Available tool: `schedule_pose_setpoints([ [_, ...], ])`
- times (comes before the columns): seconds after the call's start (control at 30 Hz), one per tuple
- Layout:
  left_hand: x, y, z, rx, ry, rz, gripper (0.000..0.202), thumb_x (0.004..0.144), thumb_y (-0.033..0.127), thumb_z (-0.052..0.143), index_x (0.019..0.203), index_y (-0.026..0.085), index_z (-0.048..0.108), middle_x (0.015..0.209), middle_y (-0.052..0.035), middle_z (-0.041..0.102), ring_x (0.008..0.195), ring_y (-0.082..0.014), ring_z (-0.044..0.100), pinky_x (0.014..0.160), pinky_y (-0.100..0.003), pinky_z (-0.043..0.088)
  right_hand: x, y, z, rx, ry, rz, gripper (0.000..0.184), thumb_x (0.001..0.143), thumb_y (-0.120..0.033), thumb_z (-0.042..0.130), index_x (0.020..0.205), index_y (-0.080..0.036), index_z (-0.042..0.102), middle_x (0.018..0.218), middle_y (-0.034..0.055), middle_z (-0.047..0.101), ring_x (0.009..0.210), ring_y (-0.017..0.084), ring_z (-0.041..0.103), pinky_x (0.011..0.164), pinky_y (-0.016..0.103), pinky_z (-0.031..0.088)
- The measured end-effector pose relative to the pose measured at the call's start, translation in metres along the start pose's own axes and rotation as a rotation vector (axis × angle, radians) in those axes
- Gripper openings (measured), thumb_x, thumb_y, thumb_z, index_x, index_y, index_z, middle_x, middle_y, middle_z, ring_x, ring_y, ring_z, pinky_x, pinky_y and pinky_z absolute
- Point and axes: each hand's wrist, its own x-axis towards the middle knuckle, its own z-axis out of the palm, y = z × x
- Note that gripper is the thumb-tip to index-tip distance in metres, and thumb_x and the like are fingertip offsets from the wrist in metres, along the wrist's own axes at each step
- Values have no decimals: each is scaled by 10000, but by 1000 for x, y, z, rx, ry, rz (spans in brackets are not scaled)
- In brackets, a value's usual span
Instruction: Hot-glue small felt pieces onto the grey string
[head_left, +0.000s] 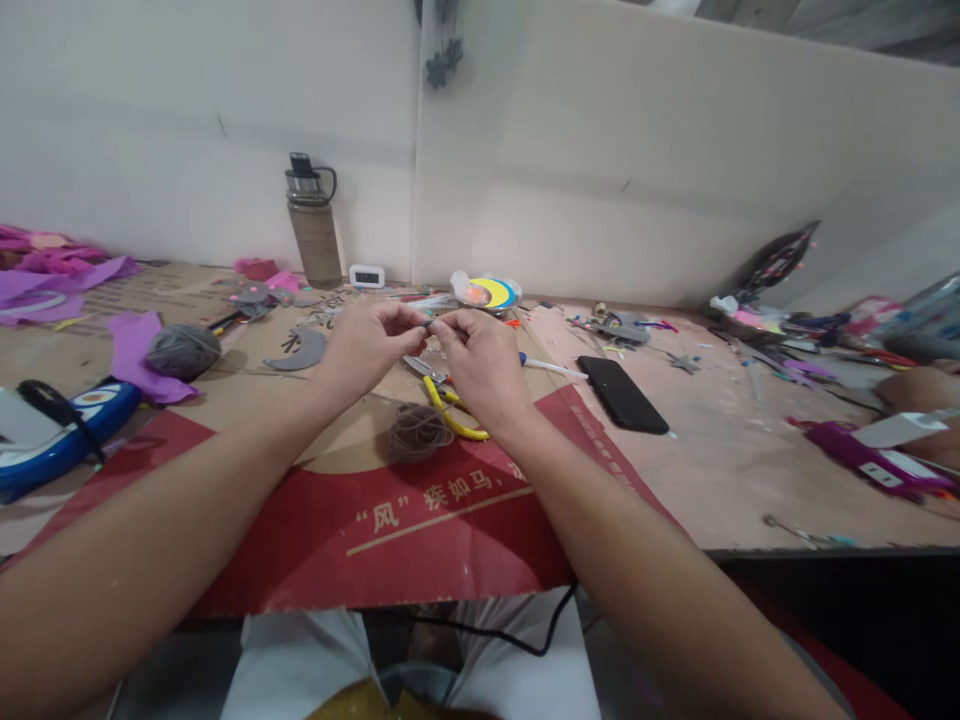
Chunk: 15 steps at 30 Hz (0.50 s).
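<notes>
Over the middle of the table my left hand [366, 342] and my right hand [481, 362] meet at the fingertips. Both are closed in a pinch, and between them is a small dark bit too tiny to name. Below my right hand lie yellow-handled pliers [472, 432], partly covered by it. A ball of grey-brown yarn [417, 434] rests beside the pliers. Left of my left hand is a grey felt crescent moon [298, 350]. Scissors-like metal blades [417, 370] show between my hands, their rest hidden.
A water bottle [315, 235] and a small white clock [367, 276] stand at the back. Right lies a black phone [622, 394]; left, a grey yarn ball [183, 350] on purple felt [135, 340]. Glue guns, one blue [67, 440], one purple [862, 456], flank the red printed cardboard [300, 540].
</notes>
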Motion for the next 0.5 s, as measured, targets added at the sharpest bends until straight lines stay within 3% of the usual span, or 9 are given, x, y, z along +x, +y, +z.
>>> schedule_pose_setpoints([
  [0.17,0,-2,1,283,103,181,145,736,192,589,810,169,712,754,-41,686,702,-158,597,694,-286,435,-1,-8,-2,-186,-31,-33,237,904,-252,479,844,-154,687,865,83,685,801,190,589,706,312,383],
  [0.3,-1,-4,1,421,107,311,137,754,155,574,792,184,702,774,-52,670,777,-183,601,759,-311,432,-1,-10,-2,-259,-50,-27,245,916,-265,470,858,-162,685,886,85,685,814,192,592,715,316,392],
  [0.5,0,-6,2,423,110,318,112,738,134,573,753,189,670,794,-59,666,805,-190,595,764,-317,432,-3,-14,0,-320,-92,-43,275,931,-247,423,876,-166,681,925,98,677,858,205,591,744,332,406],
])
